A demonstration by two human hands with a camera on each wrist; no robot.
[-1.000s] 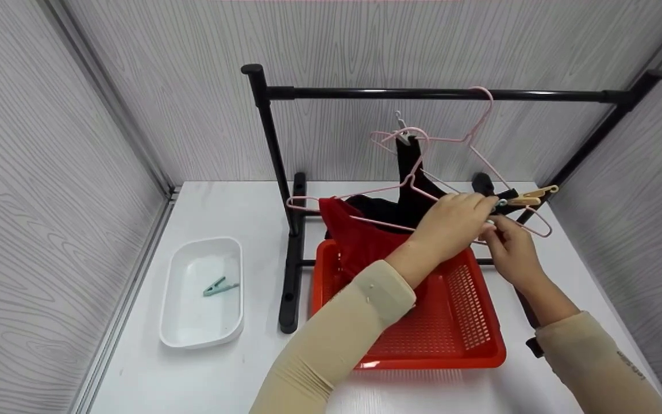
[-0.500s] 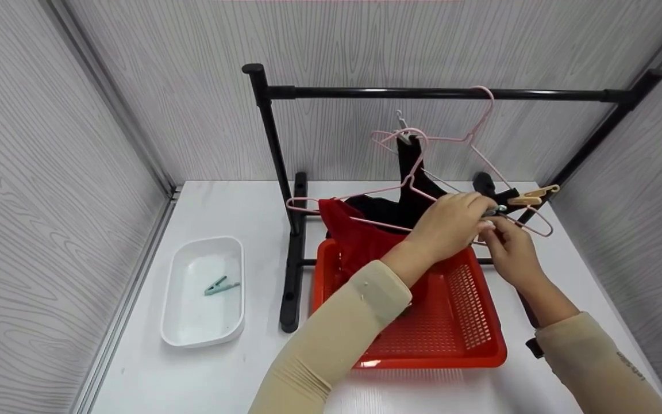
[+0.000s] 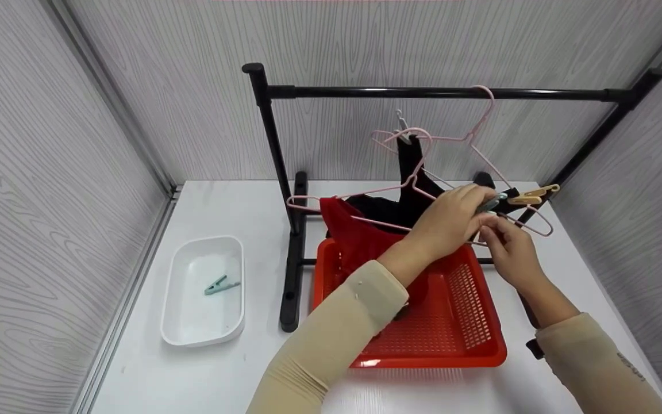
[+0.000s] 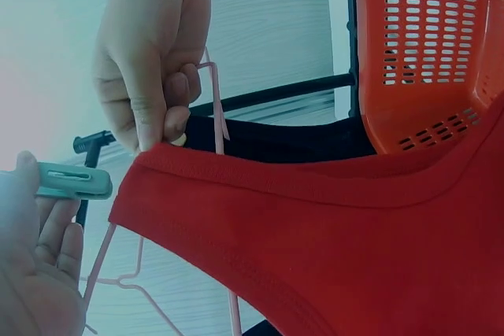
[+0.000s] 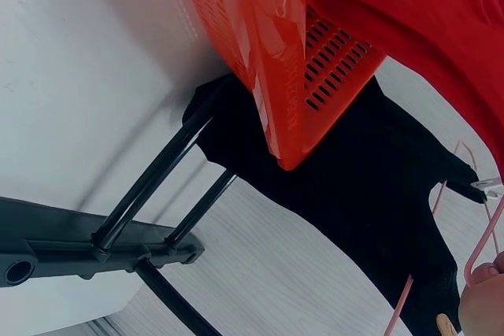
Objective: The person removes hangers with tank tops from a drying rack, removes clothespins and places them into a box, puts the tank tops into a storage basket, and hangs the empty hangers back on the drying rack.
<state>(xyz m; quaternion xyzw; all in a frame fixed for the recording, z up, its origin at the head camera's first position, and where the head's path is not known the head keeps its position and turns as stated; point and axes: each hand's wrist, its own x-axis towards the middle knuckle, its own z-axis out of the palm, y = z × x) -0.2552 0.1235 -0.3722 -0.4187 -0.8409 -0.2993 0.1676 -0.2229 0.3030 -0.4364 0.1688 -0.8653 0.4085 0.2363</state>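
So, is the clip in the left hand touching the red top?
Apart. The left wrist view shows a narrow strip of background between the end of the clip and the edge of the red top.

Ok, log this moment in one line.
left hand: holds teal clothespin; right hand: pinches red strap; clothespin: beside strap, not clamped; red garment: on pink hanger

A booth-like work area, with grey wood-grain panels [image 3: 342,43] round three sides of a white tabletop [image 3: 216,379].
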